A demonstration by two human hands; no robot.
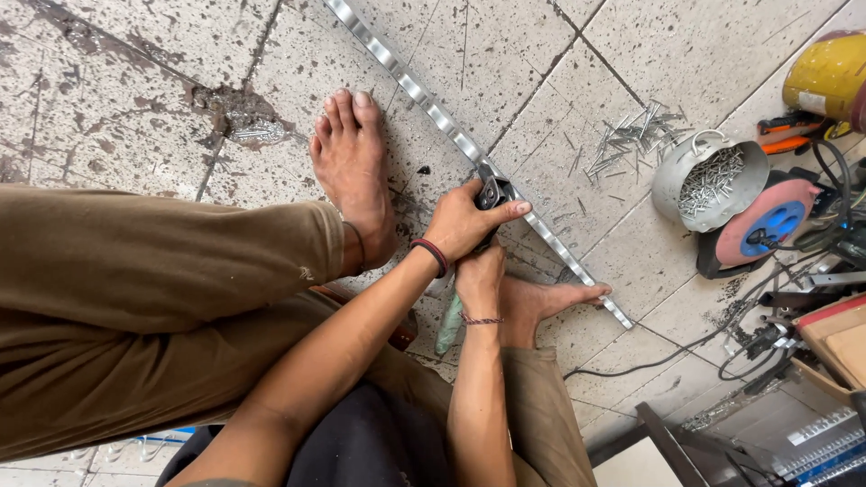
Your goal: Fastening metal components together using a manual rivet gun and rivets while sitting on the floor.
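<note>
A long shiny metal strip (424, 99) with stamped ridges lies diagonally across the speckled tiled floor. My left hand (465, 225), a red band on its wrist, is closed over the dark metal head of a hand tool (494, 192) that sits on the strip. My right hand (481, 280) is just below it, gripping the same tool, whose green handle (448, 329) pokes out underneath. My bare right foot (552, 302) rests against the strip's near end. My bare left foot (354, 167) is flat on the floor to the strip's left.
To the right are a round metal tin of nails (708, 180), loose nails (622, 140), a red and blue cable reel (767, 221), a yellow container (825, 77), an orange-handled tool (789, 131), black cables (667, 356) and a cardboard box (839, 347).
</note>
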